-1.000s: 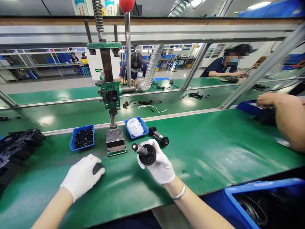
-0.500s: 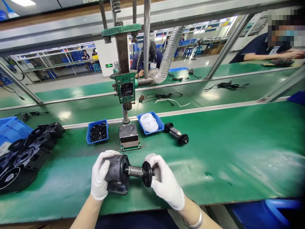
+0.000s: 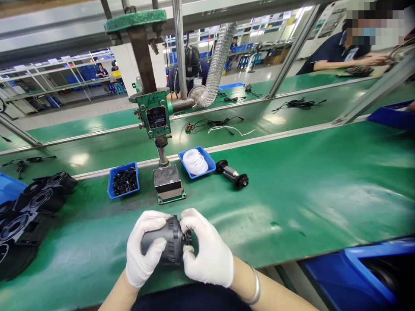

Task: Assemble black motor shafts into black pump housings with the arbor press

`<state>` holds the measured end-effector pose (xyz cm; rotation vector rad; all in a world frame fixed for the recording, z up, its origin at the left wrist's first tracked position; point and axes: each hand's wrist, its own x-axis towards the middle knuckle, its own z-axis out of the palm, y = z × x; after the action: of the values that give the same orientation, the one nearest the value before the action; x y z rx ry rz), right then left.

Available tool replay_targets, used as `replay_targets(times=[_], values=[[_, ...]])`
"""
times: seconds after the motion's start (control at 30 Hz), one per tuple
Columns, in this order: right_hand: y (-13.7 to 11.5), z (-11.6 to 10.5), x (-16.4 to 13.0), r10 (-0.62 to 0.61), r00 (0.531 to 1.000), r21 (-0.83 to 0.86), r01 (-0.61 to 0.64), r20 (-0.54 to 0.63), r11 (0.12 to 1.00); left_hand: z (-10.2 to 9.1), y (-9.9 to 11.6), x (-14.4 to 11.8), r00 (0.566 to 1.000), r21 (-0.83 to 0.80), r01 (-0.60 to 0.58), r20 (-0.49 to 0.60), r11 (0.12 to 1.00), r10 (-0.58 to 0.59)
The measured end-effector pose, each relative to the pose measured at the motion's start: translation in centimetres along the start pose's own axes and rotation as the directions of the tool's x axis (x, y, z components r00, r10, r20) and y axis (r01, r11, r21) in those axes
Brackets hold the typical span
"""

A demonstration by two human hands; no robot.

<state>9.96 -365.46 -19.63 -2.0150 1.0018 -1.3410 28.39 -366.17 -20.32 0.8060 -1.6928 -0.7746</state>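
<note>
My left hand, in a white glove, wraps round a dark grey cylindrical housing held above the bench near its front edge. At the housing's right end, my gloved right hand grips the black end of a metal shaft. Only that black end shows; the metal part is hidden inside the housing. Beyond my hands stands a green press over a metal block. A second shaft with black discs at both ends lies on the bench to the right of the press.
A blue tray of small black parts sits left of the press, and a blue tray of white rings right of it. Black housings are piled at the left. A blue bin stands at lower right. Co-workers sit beyond the bench.
The metal shaft has slid leftward into the housing, and my right hand has come up against the housing's end. The camera view has also shifted slightly.
</note>
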Motion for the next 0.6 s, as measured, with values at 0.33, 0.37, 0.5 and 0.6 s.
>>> replay_targets(times=[0.33,0.37,0.5,0.6], values=[[-2.0,-1.1,1.8,0.038,0.999,-0.204,-0.036,0.004,0.978,1.7,-0.3,2.1,0.941,-0.196,0.324,-0.03,0.925,-0.336],[-2.2,-1.2,1.8,0.057,0.998,-0.256,-0.052,0.011,0.965,2.3,-0.9,2.5,0.904,-0.236,0.417,0.002,0.878,-0.428],[-0.8,-1.0,1.4,0.162,0.975,-0.427,-0.083,0.152,0.901,4.1,-3.9,3.4,0.829,-0.262,0.547,0.033,0.795,-0.559],[1.4,-1.0,0.9,0.12,0.969,-0.492,0.003,0.218,0.87,3.5,-5.1,3.0,0.821,-0.28,0.551,0.014,0.786,-0.57]])
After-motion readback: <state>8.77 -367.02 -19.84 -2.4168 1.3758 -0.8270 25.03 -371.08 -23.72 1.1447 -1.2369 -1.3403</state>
